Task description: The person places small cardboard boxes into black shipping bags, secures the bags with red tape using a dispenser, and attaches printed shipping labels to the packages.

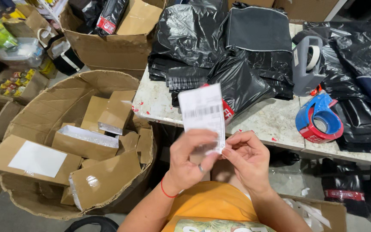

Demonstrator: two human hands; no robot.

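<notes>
Both grips pinched shut on white label | left hand | right hand | black bags on table

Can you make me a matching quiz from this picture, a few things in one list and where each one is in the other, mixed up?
Things:
1. label
2. blue tape dispenser
3. grey tape dispenser
4. small boxes

Places:
A. in the big round cardboard bin
B. standing upright on the table among black bags
C. held up by both hands, left hand and right hand
D. lying near the table's front edge

Pairs: 1-C, 2-D, 3-B, 4-A
</notes>
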